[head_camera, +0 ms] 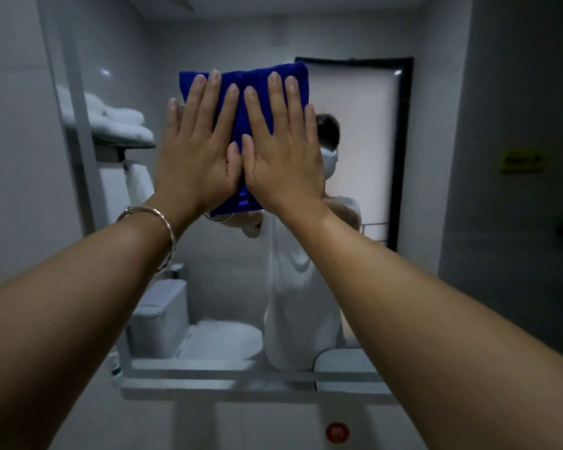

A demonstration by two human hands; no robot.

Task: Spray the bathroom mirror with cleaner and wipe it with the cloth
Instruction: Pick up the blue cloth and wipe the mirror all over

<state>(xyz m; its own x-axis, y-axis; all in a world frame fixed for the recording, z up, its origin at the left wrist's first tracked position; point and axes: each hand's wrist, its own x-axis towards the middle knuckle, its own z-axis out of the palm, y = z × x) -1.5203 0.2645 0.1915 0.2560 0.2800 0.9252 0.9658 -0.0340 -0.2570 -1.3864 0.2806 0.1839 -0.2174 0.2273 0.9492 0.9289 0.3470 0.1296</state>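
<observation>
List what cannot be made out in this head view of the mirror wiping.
- Blue cloth: its middle is covered by the left hand and right hand, both pressed flat on it.
- Cleaner: only a sliver of a possible bottle shows beside the left forearm.
- Mirror: spray or streaks are too blurred to tell.
- Yellow sign, right wall: wording blurred.
- Red label, bottom: mark unreadable.
</observation>
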